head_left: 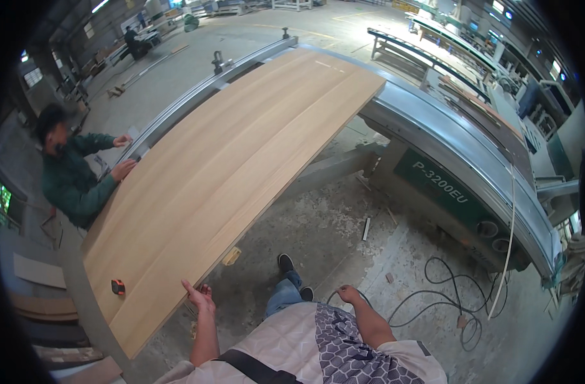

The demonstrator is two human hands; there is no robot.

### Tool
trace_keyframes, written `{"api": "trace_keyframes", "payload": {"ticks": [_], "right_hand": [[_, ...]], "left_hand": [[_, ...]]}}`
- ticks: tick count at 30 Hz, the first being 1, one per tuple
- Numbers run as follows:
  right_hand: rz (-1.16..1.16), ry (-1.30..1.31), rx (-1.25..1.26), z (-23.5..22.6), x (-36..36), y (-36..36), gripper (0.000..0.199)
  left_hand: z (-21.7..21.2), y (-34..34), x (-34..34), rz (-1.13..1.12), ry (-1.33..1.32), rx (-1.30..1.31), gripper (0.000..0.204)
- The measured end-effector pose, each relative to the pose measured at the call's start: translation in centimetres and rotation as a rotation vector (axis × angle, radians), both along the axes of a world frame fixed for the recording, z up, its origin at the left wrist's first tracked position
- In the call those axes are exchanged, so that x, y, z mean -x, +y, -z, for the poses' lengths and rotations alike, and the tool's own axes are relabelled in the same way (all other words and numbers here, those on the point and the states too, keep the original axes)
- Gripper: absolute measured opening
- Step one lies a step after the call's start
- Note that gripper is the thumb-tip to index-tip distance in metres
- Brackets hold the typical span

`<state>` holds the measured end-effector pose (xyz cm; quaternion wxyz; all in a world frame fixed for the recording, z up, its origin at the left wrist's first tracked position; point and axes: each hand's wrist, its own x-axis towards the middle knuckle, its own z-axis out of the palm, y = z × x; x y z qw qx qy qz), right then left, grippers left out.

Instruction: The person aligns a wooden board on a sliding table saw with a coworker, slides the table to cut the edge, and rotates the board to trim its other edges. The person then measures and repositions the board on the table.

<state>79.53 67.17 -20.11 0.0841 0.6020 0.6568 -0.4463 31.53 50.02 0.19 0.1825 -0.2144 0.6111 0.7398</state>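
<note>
One long wood board (235,153) lies on the machine (449,125). L hand (201,298) at board's near edge, thumb & fingers spread apart. R hand (349,294) well off board, fingers curled; contents, if any, can't tell. Tape meas. (117,287) atop board; co-worker (81,176) opp. side.

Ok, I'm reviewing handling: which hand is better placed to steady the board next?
Probably the left hand: it is at the edge of the board; the right hand is away from it.
</note>
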Motion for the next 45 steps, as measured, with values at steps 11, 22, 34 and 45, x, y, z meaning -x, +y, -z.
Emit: {"api": "trace_keyframes", "payload": {"ticks": [11,22,34,45], "right_hand": [[0.001,0.052,-0.046,0.3,0.1,0.2,0.049],[0.001,0.018,-0.054,0.4,0.7,-0.6,0.051],[-0.015,0.042,-0.001,0.1,0.5,-1.0,0.049],[0.039,0.153,-0.046,5.0,-1.6,-0.7,0.042]], "left_hand": [[0.1,0.3,0.2,0.043,0.006,-0.017,0.066],[0.3,0.1,0.3,0.043,0.002,-0.003,0.068],[0.3,0.1,0.3,0.108,-0.02,-0.032,0.067],[0.8,0.7,0.4,0.029,-0.035,-0.009,0.066]]}}
